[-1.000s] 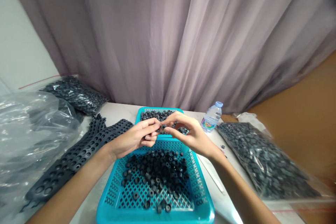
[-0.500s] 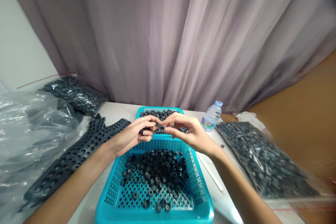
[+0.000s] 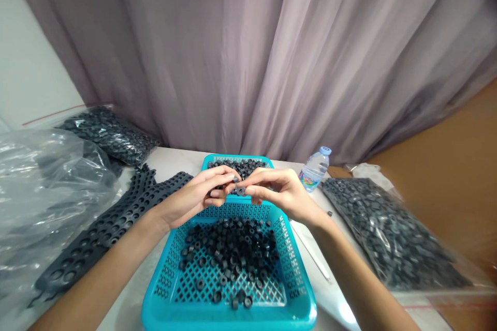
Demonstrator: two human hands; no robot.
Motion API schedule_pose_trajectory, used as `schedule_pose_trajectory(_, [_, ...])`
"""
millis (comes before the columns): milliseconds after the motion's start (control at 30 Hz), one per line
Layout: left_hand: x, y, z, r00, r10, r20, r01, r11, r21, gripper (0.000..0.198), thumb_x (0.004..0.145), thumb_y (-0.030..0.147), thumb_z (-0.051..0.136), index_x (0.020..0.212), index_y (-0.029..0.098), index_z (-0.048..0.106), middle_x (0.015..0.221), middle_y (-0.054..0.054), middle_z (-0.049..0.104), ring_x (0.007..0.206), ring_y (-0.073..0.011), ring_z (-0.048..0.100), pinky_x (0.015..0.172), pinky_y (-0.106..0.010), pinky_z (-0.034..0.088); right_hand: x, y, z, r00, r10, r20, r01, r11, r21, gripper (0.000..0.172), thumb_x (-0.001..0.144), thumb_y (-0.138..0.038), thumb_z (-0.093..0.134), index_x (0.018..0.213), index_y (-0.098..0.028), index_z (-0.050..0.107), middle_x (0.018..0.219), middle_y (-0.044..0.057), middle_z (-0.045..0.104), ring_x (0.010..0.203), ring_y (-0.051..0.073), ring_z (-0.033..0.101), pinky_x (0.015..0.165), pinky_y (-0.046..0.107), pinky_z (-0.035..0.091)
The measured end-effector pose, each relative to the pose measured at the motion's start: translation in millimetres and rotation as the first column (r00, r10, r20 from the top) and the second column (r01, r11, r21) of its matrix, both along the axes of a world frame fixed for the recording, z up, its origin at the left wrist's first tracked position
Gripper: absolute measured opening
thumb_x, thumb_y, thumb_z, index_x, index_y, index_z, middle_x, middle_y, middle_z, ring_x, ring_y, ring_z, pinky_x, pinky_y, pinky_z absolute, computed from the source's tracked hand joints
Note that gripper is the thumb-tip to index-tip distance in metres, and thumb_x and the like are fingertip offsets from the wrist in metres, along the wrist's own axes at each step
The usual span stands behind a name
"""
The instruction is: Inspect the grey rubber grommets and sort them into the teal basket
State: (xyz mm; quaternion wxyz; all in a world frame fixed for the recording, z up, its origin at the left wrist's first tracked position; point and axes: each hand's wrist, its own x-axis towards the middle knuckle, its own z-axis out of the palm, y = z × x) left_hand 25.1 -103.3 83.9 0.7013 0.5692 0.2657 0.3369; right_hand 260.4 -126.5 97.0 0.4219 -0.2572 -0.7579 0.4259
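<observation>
My left hand (image 3: 202,194) and my right hand (image 3: 277,189) meet at the fingertips above the gap between two turquoise baskets. In the left fingers is a small dark cylindrical piece (image 3: 235,179), partly covered by them. Between the right thumb and fingers sits a small black ring-shaped piece (image 3: 240,191) with a hole in its middle. Below the hands, the near turquoise basket (image 3: 229,318) holds many loose black ring-shaped pieces (image 3: 243,243). The far turquoise basket (image 3: 267,160) holds more of them, partly hidden by my hands.
Black perforated strips (image 3: 128,212) and clear plastic sheeting (image 3: 50,181) lie at left, near a filled bag (image 3: 112,134). At right are a water bottle (image 3: 315,169), a white stick (image 3: 310,251), a loose piece (image 3: 330,213) and another filled bag (image 3: 396,232). A curtain (image 3: 217,62) hangs behind.
My right thumb and fingers have closed together around a ring-shaped piece. The dark piece in my left fingers shows more clearly. Both hands stay in nearly the same spot.
</observation>
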Motion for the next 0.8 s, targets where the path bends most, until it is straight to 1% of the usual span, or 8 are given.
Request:
schedule_pose_trajectory(233, [-2.5,-4.3,3.4,0.998,-0.062,-0.019,0.063,0.998,0.024,0.027,0.102,0.043,0.062,0.109,0.016,0.061,0.082,0.002,0.042,0.063,-0.0071,0.025,0.053,-0.020,0.019,1.8,0.8,-1.3,1.000,-0.007,-0.021,0.007,1.000,0.002,0.016,0.095,-0.027,0.076,0.107,-0.022,0.083,0.092,0.004,0.076,0.070,0.011,0.065,0.066,0.023,0.056])
schedule_pose_trajectory(433, [-1.1,-4.5,5.0,0.998,-0.059,-0.024,0.058,0.998,-0.008,0.027,0.101,0.044,0.065,0.106,0.017,0.060,0.076,0.004,0.034,0.063,-0.0087,0.022,0.051,-0.020,0.017,2.7,1.6,-0.3,1.000,-0.017,0.007,0.017,1.000,0.010,0.016,0.095,-0.028,0.076,0.107,-0.022,0.083,0.092,0.004,0.077,0.068,0.010,0.066,0.066,0.022,0.055])
schedule_pose_trajectory(633, [0.6,-3.9,1.4,0.999,-0.040,-0.001,0.040,0.999,0.001,0.029,0.103,0.045,0.060,0.105,0.017,0.060,0.078,0.002,0.043,0.064,-0.0096,0.022,0.050,-0.020,0.019,3.6,1.4,0.0,1.000,-0.022,0.018,0.022,1.000,0.016,0.016,0.095,-0.029,0.076,0.108,-0.023,0.083,0.091,0.003,0.076,0.067,0.010,0.066,0.066,0.022,0.055])
schedule_pose_trajectory(800, [-0.5,-5.0,2.8,1.000,-0.029,-0.010,0.029,1.000,0.004,0.028,0.102,0.045,0.061,0.102,0.017,0.060,0.080,0.001,0.044,0.064,-0.0094,0.023,0.050,-0.020,0.018,3.3,0.6,-0.2,0.999,-0.016,0.036,0.015,1.000,0.021,0.018,0.096,-0.031,0.075,0.110,-0.023,0.083,0.092,0.004,0.076,0.071,0.011,0.067,0.067,0.024,0.056])
